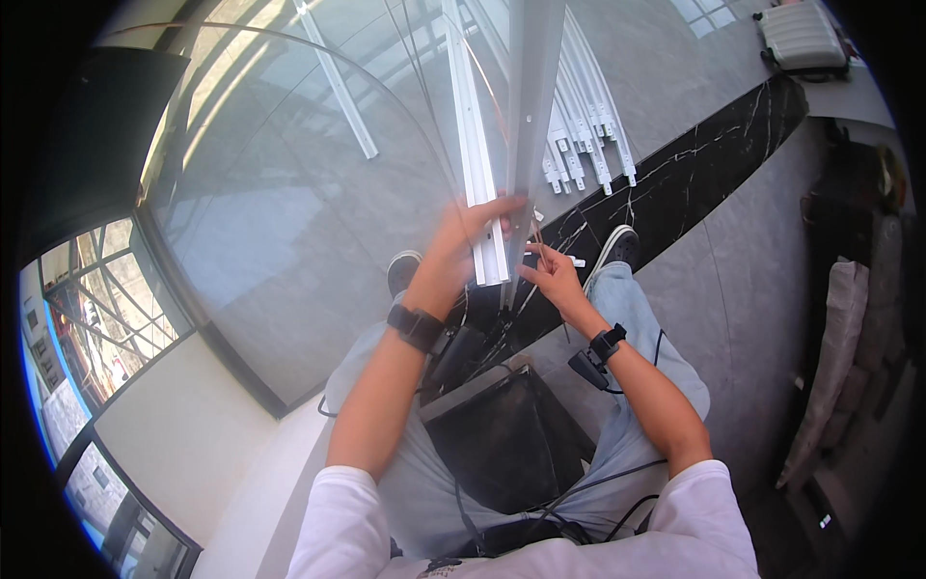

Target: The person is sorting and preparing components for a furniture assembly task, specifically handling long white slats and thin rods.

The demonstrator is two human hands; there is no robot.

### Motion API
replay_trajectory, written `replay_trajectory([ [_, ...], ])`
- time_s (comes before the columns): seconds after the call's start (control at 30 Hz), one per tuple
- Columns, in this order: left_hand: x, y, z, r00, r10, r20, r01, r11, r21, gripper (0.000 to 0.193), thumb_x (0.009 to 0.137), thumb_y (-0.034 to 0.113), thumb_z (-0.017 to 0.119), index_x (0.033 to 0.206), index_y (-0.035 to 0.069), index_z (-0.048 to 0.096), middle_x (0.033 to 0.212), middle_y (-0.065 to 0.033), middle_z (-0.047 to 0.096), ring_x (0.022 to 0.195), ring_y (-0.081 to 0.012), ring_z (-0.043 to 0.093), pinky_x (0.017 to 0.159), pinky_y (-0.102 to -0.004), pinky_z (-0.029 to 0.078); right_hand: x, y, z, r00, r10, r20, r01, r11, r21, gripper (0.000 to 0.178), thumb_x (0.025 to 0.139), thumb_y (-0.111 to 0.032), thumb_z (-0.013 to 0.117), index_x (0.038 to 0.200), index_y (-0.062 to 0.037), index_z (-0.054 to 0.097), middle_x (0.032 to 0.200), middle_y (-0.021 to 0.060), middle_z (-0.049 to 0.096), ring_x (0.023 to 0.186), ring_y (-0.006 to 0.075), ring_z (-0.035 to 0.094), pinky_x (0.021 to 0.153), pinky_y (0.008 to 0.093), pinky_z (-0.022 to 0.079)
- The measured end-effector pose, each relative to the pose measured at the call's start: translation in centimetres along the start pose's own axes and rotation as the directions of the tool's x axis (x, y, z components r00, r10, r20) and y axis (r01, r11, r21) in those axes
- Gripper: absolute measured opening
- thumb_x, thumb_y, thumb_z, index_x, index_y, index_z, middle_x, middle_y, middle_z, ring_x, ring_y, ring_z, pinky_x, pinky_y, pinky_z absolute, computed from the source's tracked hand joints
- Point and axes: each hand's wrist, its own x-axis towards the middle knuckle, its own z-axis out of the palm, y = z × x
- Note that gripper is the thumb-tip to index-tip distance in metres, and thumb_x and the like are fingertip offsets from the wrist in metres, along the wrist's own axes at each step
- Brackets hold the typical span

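Note:
My left hand grips the lower end of a long white profile strip that runs up and away from me. Beside it stands a grey metal bar, its lower end between both hands. My right hand is just right of the bar's foot, fingers pinched on a thin wire or cord there. Both wrists carry black bands. My shoes show below the hands on the floor.
Several more white strips lie on the grey floor beyond. A black marble band crosses the floor. A large glass pane is on the left, a black bag at my lap, a grey case far right.

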Motion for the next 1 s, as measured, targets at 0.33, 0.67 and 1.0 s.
replay_trajectory([
  [0.33, 0.8, -0.6, -0.8, 0.999, 0.018, -0.028, -0.018, 1.000, -0.020, 0.029, 0.079, 0.008, 0.078, 0.098, -0.002, 0.060, 0.063, -0.0003, 0.054, 0.052, -0.0088, 0.053, 0.050, -0.0246, 0.044, 1.0, -2.2, -0.4, 0.986, -0.166, -0.026, 0.161, 0.977, -0.143, 0.023, 0.083, -0.014, 0.075, 0.092, 0.0018, 0.062, 0.060, -0.0089, 0.030, 0.055, 0.0028, 0.029, 0.051, 0.0236, 0.023],
  [0.67, 1.3, -1.7, -0.9, 0.999, -0.048, -0.008, 0.049, 0.991, 0.122, 0.023, 0.080, 0.007, 0.077, 0.094, -0.001, 0.061, 0.064, -0.0016, 0.056, 0.053, -0.0083, 0.054, 0.050, -0.0243, 0.046, 1.1, -10.5, -0.3, 0.965, -0.232, -0.119, 0.247, 0.961, 0.126, 0.019, 0.091, -0.017, 0.070, 0.090, 0.0015, 0.064, 0.061, -0.0113, 0.040, 0.054, -0.0019, 0.033, 0.048, 0.0192, 0.024],
  [1.0, 1.4, -1.2, -1.4, 0.999, -0.026, -0.034, 0.028, 0.998, 0.064, 0.014, 0.081, 0.007, 0.073, 0.082, -0.001, 0.061, 0.059, -0.0034, 0.057, 0.050, -0.0111, 0.055, 0.047, -0.0230, 0.043, -0.8, -7.1, -0.7, 0.976, 0.031, 0.214, -0.117, 0.907, 0.404, 0.028, 0.090, -0.017, 0.069, 0.110, 0.0014, 0.062, 0.063, -0.0105, 0.039, 0.048, -0.0004, 0.030, 0.044, 0.0193, 0.022],
])
